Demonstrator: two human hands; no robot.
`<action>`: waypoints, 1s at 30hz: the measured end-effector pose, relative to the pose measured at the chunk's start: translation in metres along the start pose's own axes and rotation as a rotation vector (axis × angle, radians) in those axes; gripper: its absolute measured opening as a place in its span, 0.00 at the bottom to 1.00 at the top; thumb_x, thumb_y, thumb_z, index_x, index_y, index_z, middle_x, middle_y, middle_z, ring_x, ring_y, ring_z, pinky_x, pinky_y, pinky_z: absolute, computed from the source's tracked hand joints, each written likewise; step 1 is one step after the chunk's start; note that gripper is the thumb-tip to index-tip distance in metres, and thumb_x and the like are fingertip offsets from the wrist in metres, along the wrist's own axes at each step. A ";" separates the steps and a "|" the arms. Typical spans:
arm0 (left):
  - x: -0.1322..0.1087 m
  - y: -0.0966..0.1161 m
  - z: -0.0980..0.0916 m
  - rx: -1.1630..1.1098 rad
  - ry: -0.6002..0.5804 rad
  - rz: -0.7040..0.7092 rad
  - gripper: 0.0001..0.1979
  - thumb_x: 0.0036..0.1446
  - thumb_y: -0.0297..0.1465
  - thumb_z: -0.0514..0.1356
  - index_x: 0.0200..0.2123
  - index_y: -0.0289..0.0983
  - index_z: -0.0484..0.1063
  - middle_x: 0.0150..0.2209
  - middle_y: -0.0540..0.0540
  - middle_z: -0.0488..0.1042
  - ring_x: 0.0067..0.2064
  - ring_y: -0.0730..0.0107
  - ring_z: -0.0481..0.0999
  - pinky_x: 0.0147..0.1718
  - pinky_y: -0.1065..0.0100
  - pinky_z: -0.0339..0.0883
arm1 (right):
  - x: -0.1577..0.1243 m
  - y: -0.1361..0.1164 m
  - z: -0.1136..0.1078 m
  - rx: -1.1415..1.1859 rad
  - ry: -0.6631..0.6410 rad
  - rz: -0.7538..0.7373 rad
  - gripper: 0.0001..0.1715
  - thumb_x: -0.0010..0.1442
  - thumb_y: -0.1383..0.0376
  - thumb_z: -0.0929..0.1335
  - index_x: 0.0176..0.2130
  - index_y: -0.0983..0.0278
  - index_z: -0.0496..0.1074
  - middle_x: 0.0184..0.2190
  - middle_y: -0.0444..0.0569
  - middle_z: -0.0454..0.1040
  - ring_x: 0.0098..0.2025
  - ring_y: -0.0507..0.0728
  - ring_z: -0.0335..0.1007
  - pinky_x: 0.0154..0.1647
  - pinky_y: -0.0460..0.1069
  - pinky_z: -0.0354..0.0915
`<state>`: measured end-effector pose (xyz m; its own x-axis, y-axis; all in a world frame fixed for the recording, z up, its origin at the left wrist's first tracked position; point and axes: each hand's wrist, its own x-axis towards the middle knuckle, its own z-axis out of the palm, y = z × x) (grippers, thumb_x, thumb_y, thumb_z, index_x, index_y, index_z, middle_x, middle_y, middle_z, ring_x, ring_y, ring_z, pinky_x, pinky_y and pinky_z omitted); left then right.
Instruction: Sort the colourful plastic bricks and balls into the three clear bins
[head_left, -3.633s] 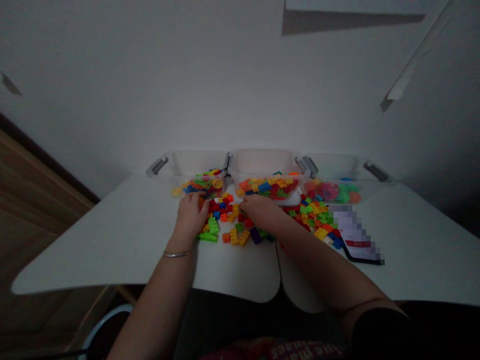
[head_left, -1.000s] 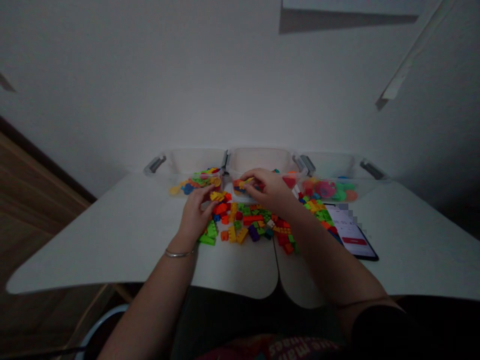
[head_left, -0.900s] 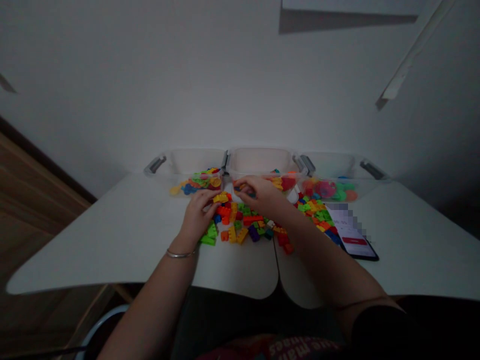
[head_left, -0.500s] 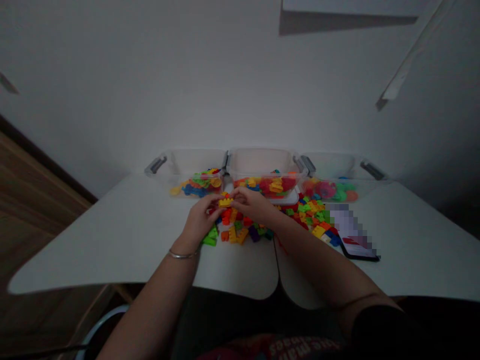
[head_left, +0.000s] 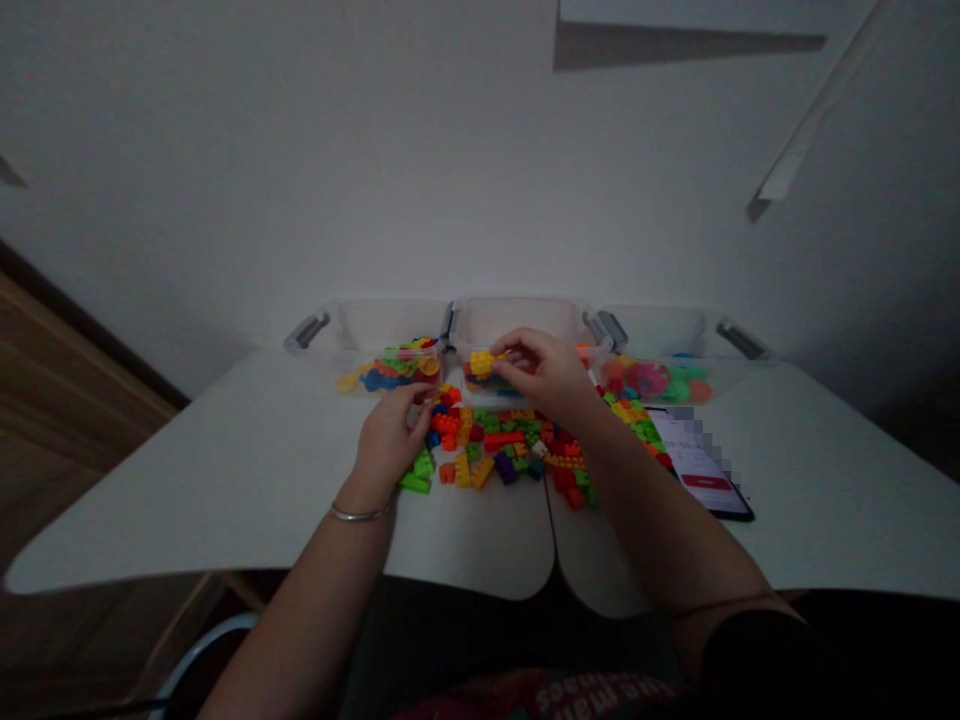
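My right hand (head_left: 551,375) pinches a yellow toy building brick (head_left: 481,363) between thumb and fingers, held over the front of the middle clear plastic bin (head_left: 525,312). On the left, my left hand (head_left: 390,435) rests low at the edge of a pile of coloured bricks (head_left: 502,440). Its thumb and fingers are apart, and no piece shows between them. Right by its fingertips lie red and orange bricks (head_left: 450,397). Bright green bricks (head_left: 417,475) lie below the left palm.
The left clear bin (head_left: 390,322) and right clear bin (head_left: 660,325) hold colourful plastic pieces. A phone (head_left: 709,470) lies right of the pile on the white table (head_left: 247,480). A seam splits the tabletop near my body. The wall stands close behind the bins.
Both hands were together at the yellow brick above the pile. My right hand has carried it up and away to the middle bin; my left hand has let go and stayed near the pile.
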<state>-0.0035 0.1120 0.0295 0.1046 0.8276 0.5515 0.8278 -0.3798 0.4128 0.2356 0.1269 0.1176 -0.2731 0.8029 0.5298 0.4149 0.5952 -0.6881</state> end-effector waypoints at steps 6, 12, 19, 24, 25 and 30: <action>0.002 -0.007 0.004 0.100 -0.154 0.112 0.15 0.62 0.37 0.53 0.45 0.37 0.75 0.44 0.40 0.77 0.47 0.57 0.75 0.50 0.54 0.69 | 0.006 0.025 -0.045 -0.288 0.326 0.012 0.10 0.59 0.65 0.67 0.40 0.61 0.76 0.40 0.48 0.79 0.41 0.58 0.76 0.47 0.55 0.70; -0.001 -0.003 0.005 0.058 -0.253 0.222 0.14 0.61 0.37 0.56 0.45 0.37 0.76 0.50 0.39 0.75 0.51 0.55 0.73 0.54 0.50 0.66 | 0.010 0.042 -0.063 -0.523 0.236 0.238 0.12 0.57 0.67 0.66 0.39 0.63 0.80 0.38 0.53 0.81 0.39 0.61 0.77 0.47 0.57 0.70; -0.001 0.001 0.001 0.024 -0.283 0.226 0.15 0.61 0.36 0.55 0.45 0.36 0.75 0.51 0.39 0.74 0.52 0.55 0.73 0.55 0.51 0.66 | 0.010 0.037 -0.061 -0.761 -0.005 0.285 0.17 0.63 0.61 0.64 0.41 0.63 0.81 0.39 0.54 0.82 0.41 0.63 0.77 0.47 0.56 0.69; -0.001 0.002 0.002 0.026 -0.311 0.210 0.15 0.59 0.33 0.55 0.46 0.35 0.75 0.48 0.38 0.75 0.50 0.55 0.73 0.53 0.52 0.68 | 0.007 0.027 -0.051 -0.849 -0.173 0.256 0.26 0.68 0.54 0.58 0.44 0.64 0.80 0.42 0.56 0.81 0.44 0.63 0.76 0.46 0.55 0.67; -0.001 0.002 0.002 0.034 -0.321 0.209 0.15 0.59 0.32 0.55 0.46 0.34 0.75 0.47 0.38 0.75 0.50 0.55 0.73 0.52 0.52 0.68 | 0.007 0.026 -0.048 -0.864 -0.204 0.246 0.28 0.69 0.53 0.57 0.44 0.64 0.80 0.42 0.57 0.81 0.45 0.64 0.76 0.46 0.56 0.66; 0.001 0.005 0.011 0.041 -0.343 0.222 0.14 0.60 0.31 0.55 0.47 0.36 0.75 0.47 0.39 0.76 0.49 0.56 0.74 0.53 0.51 0.68 | 0.005 0.030 -0.038 -0.862 -0.208 0.175 0.26 0.68 0.51 0.60 0.46 0.64 0.78 0.42 0.59 0.81 0.44 0.65 0.76 0.49 0.57 0.65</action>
<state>0.0068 0.1152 0.0245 0.4553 0.8199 0.3472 0.7851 -0.5536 0.2778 0.2799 0.1476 0.1190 -0.2613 0.9192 0.2947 0.9490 0.3005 -0.0957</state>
